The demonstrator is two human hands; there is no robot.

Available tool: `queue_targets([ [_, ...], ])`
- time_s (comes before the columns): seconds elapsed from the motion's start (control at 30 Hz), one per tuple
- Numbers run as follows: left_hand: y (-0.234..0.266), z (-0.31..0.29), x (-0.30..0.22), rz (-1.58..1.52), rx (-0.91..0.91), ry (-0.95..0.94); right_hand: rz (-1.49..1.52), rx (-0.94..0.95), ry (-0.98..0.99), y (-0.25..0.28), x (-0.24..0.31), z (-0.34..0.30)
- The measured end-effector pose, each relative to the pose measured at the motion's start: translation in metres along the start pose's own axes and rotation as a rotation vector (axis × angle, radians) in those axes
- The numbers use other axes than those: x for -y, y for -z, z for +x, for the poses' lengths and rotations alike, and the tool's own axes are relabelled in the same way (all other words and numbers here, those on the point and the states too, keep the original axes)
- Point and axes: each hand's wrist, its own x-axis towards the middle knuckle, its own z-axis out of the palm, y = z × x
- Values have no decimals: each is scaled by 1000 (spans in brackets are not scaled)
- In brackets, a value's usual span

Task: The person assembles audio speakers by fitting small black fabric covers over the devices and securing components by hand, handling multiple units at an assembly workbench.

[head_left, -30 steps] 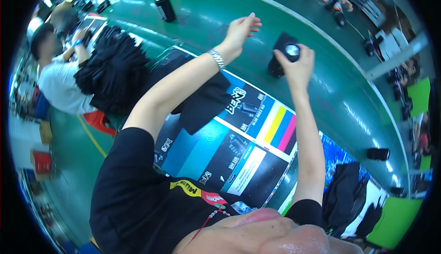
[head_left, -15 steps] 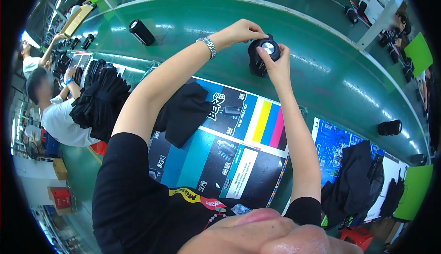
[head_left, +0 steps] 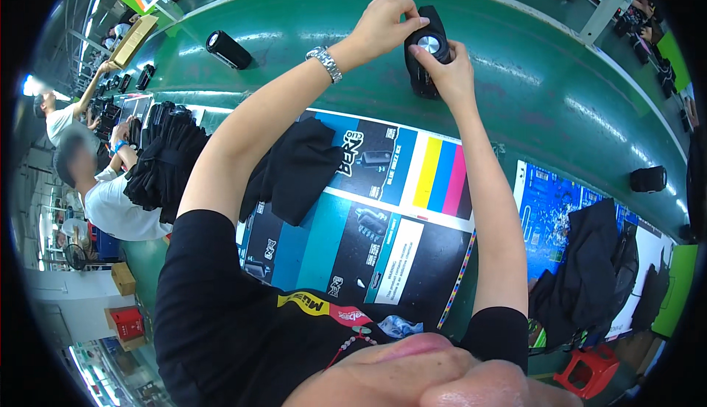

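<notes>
- Progress, as I judge it from my feed: midway. Black cylindrical speaker (head_left: 429, 48) in grasp, its silver end bare, dark cloth-like piece (head_left: 432, 18) against it; whether that wraps it I can't tell, nor what remains.
- Right hand (head_left: 454, 77) curled around the speaker, thumb by the silver end; speaker touching, at this hand's eleven o'clock.
- Left hand (head_left: 384, 26) narrow, fingertips together at the dark cloth-like piece's edge; pinch unconfirmed. Speaker at its four o'clock.
- Second speaker (head_left: 229, 51) on the counter (head_left: 519, 101), nine o'clock from the held one.

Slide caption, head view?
Right hand holds a silver-ended black cylinder, left hand beside it, over a green worktop.
</notes>
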Motion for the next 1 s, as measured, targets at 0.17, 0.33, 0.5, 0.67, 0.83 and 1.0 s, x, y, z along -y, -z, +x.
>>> queue_targets([
  [0.17, -4, -5, -18, -38, -127, -60, -9, 9, 64, 10, -2, 3],
  [0.33, -8, -7, -34, -68, -109, -174, -24, 20, 93, 22, 3, 9],
  [0.5, -14, -19, -35, 18, -138, -137, -8, 149, 88, 32, -1, 8],
  [0.67, -40, -8, -33, -910, -536, 447, 855, 363, -189, 66, -12, 10],
  [0.83, -108, 5, -44, -1373, -461, 832, 752, 93, -404, 39, -17, 65],
  [1.0, -120, 4, -49, -1287, -429, 711, 868, 175, -281, 39, -29, 55],
])
